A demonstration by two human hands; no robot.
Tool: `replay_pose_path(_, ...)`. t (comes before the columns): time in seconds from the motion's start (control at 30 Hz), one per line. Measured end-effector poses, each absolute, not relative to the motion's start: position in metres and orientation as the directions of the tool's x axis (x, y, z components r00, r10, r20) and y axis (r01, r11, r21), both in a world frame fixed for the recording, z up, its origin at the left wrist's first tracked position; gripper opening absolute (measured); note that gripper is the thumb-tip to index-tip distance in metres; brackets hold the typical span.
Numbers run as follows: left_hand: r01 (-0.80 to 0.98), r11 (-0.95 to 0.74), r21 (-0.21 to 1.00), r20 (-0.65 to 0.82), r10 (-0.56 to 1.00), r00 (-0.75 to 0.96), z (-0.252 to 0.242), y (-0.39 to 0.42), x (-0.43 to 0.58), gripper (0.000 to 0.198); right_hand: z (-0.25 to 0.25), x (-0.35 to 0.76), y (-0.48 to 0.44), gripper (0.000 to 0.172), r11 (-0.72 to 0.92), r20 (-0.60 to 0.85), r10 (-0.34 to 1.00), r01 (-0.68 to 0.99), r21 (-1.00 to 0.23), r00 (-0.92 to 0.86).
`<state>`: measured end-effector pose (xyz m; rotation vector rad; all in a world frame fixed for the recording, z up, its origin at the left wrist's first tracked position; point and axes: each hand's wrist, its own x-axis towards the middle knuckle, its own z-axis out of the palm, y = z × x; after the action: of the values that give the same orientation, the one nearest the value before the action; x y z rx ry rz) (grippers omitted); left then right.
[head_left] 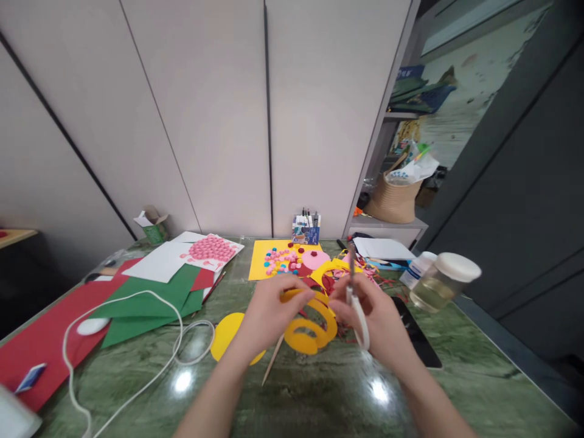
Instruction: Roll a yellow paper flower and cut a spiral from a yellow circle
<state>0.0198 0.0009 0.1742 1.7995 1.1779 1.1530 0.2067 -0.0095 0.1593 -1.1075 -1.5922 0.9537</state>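
Observation:
My left hand [274, 307] pinches a yellow paper spiral [329, 325] between thumb and fingers, its curled strip hanging above the green marbled table. Against the spiral's right edge, the fingers of my right hand [381, 313] are closed, and scissors [360, 321] with white handles sit in that hand. The blades point up and away from the paper. A yellow paper circle [224, 333] lies partly behind my left forearm. Beside it on the table rests a thin wooden stick [272, 363]. Whether my right fingertips grip the spiral too, I cannot tell.
Behind my hands, a yellow sheet [256, 260] carries coloured pompoms and paper scraps. Red and green sheets [132, 331] and a white cable [148, 292] cover the left side. A lidded jar [431, 292] and a dark tablet [417, 337] are on the right.

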Motion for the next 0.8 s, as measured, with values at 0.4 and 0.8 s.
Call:
replay_pose_path(0.4,-0.098,-0.352,0.931,0.302,0.892,-0.336,0.165,0.009,0.021,0.019,0.160,0.199,-0.030,0.026,0.237,0.142,0.878,0.157,-0.959,-0.457)
replay_pose_path(0.8,-0.446,-0.264,0.855,0.170,0.956,-0.240,0.172,0.002,0.018,0.019,0.156,0.197,-0.020,0.026,0.226,0.130,0.897,0.188,-0.956,-0.422)
